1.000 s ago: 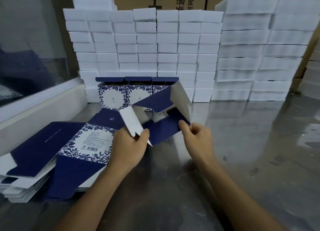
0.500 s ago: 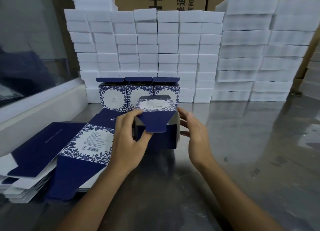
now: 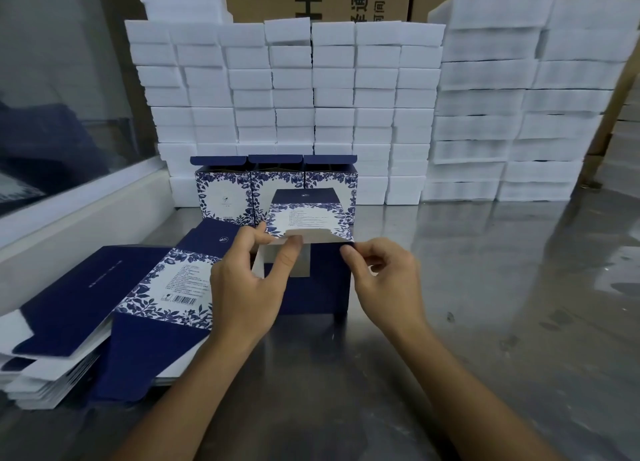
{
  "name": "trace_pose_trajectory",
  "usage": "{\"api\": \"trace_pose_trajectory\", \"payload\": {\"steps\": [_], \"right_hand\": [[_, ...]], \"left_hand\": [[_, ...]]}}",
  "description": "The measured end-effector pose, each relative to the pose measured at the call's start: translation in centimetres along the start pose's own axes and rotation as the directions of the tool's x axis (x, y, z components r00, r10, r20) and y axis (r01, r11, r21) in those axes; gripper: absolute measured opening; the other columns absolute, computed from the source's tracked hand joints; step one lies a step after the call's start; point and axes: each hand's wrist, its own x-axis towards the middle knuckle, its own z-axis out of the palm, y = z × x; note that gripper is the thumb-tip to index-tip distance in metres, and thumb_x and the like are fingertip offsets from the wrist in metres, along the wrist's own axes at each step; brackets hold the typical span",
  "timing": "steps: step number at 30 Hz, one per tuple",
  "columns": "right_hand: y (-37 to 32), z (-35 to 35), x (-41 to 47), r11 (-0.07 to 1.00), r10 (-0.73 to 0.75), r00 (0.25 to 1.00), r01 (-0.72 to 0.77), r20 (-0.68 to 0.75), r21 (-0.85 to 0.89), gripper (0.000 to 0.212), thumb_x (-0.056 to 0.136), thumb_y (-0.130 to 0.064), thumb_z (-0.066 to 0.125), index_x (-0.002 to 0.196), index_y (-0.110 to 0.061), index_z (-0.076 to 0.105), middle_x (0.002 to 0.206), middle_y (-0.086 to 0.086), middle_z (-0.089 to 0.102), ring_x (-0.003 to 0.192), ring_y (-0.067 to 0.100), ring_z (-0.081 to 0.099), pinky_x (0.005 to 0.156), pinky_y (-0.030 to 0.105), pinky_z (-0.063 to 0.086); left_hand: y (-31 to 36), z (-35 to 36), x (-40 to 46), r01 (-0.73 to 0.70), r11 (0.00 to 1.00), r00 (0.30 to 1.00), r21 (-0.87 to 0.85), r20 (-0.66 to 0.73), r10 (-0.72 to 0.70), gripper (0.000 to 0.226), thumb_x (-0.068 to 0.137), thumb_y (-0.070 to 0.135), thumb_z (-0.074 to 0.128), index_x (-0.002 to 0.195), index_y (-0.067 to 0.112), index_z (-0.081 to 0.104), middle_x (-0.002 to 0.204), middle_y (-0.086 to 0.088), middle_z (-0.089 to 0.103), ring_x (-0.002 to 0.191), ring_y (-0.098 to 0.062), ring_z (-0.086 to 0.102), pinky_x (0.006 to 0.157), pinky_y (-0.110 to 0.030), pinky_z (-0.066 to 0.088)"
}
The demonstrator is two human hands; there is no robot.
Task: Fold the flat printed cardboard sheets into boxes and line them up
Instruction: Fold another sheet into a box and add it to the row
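Note:
A half-formed navy and floral box [image 3: 313, 280] stands on the steel table [image 3: 485, 305] in front of me, its open end facing me. My left hand [image 3: 246, 280] pinches the near edge of its printed top panel, thumb under and fingers over. At the panel's right corner, my right hand [image 3: 384, 277] pinches with curled fingers. Behind it, three folded boxes [image 3: 225, 194] stand in a row with their lids up. A stack of flat printed sheets [image 3: 104, 305] lies at the left.
Tall stacks of white foam blocks [image 3: 346, 97] line the back of the table, with brown cartons behind them. A white ledge and glass panel [image 3: 69, 211] run along the left side.
The sheet went from a loose open shape to a squared box on the table. Both hands moved from its flaps to the near edge of the top panel.

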Motion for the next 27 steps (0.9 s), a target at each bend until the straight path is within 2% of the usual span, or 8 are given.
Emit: {"api": "trace_pose_trajectory", "payload": {"steps": [3, 7, 10, 14, 18, 20, 22, 27], "right_hand": [[-0.1, -0.2, 0.1, 1.0, -0.003, 1.0, 0.003, 0.003, 0.0, 0.02, 0.091, -0.021, 0.073, 0.074, -0.029, 0.067, 0.073, -0.014, 0.068, 0.073, 0.004, 0.063, 0.063, 0.011, 0.047], [-0.3, -0.2, 0.2, 0.999, 0.04, 0.999, -0.041, 0.023, 0.028, 0.024, 0.09, -0.022, 0.074, 0.072, -0.036, 0.066, 0.073, -0.015, 0.069, 0.072, 0.005, 0.065, 0.061, 0.011, 0.048], [0.2, -0.1, 0.3, 0.988, 0.144, 0.984, -0.149, 0.106, 0.039, 0.007, 0.087, -0.024, 0.078, 0.081, -0.025, 0.074, 0.075, -0.011, 0.073, 0.07, 0.005, 0.067, 0.063, 0.014, 0.051], [0.9, 0.1, 0.1, 0.979, 0.206, 0.962, -0.203, 0.182, -0.033, 0.011, 0.087, -0.028, 0.077, 0.081, -0.018, 0.076, 0.074, -0.006, 0.073, 0.066, 0.007, 0.067, 0.063, 0.022, 0.056], [1.1, 0.1, 0.3, 0.98, 0.2, 0.962, -0.193, 0.184, -0.053, 0.015, 0.09, -0.027, 0.074, 0.075, -0.025, 0.071, 0.071, -0.009, 0.071, 0.064, 0.006, 0.065, 0.058, 0.019, 0.051], [1.2, 0.2, 0.3, 0.979, 0.202, 0.964, -0.192, 0.175, -0.072, 0.014, 0.09, -0.029, 0.074, 0.078, -0.023, 0.073, 0.072, -0.009, 0.072, 0.064, 0.005, 0.066, 0.057, 0.016, 0.05], [1.3, 0.1, 0.3, 0.978, 0.204, 0.964, -0.192, 0.17, -0.082, 0.012, 0.088, -0.029, 0.076, 0.082, -0.019, 0.076, 0.073, -0.008, 0.073, 0.064, 0.003, 0.065, 0.058, 0.016, 0.05], [1.8, 0.1, -0.1, 0.958, 0.266, 0.917, -0.217, 0.297, -0.188, 0.01, 0.084, -0.019, 0.081, 0.09, -0.017, 0.073, 0.076, -0.005, 0.071, 0.07, 0.009, 0.066, 0.069, 0.027, 0.056]], "left_hand": [[0.0, -0.2, 0.1, -0.006, 0.999, 1.0, -0.032, -0.02, 0.006, 0.041, 0.077, 0.066, 0.062, 0.08, 0.026, 0.056, 0.109, 0.009, 0.069, 0.118, 0.01, 0.054, 0.086, -0.031, 0.053], [0.1, -0.1, 0.2, 0.002, 0.999, 0.999, -0.038, -0.041, -0.004, 0.042, 0.076, 0.069, 0.061, 0.08, 0.028, 0.055, 0.106, 0.015, 0.066, 0.116, 0.008, 0.056, 0.084, -0.028, 0.052], [0.2, -0.2, 0.3, 0.017, 0.999, 0.999, -0.035, -0.047, -0.018, 0.043, 0.077, 0.068, 0.06, 0.079, 0.026, 0.055, 0.102, 0.016, 0.067, 0.116, 0.007, 0.056, 0.084, -0.03, 0.052], [0.2, -0.3, 0.5, 0.014, 1.0, 0.999, -0.028, -0.038, -0.015, 0.042, 0.078, 0.068, 0.059, 0.075, 0.027, 0.053, 0.087, 0.031, 0.061, 0.113, 0.013, 0.055, 0.079, -0.017, 0.046], [0.2, -0.3, 0.5, 0.013, 1.0, 1.0, -0.026, -0.016, -0.014, 0.039, 0.078, 0.067, 0.059, 0.075, 0.028, 0.053, 0.098, 0.02, 0.068, 0.116, 0.009, 0.055, 0.08, -0.008, 0.043], [0.1, -0.3, 0.4, 0.013, 1.0, 1.0, -0.008, -0.014, -0.013, 0.039, 0.078, 0.068, 0.058, 0.075, 0.029, 0.052, 0.109, 0.006, 0.071, 0.116, 0.009, 0.055, 0.08, -0.008, 0.043], [0.1, -0.3, 0.4, 0.014, 1.0, 1.0, 0.005, -0.014, -0.014, 0.04, 0.079, 0.068, 0.061, 0.075, 0.029, 0.052, 0.114, 0.002, 0.07, 0.115, 0.007, 0.056, 0.08, -0.01, 0.042], [-0.2, -0.4, 0.5, 0.016, 1.0, 1.0, 0.005, -0.013, -0.016, 0.036, 0.078, 0.064, 0.061, 0.077, 0.029, 0.054, 0.117, 0.001, 0.07, 0.112, 0.008, 0.055, 0.08, -0.011, 0.042]]}}
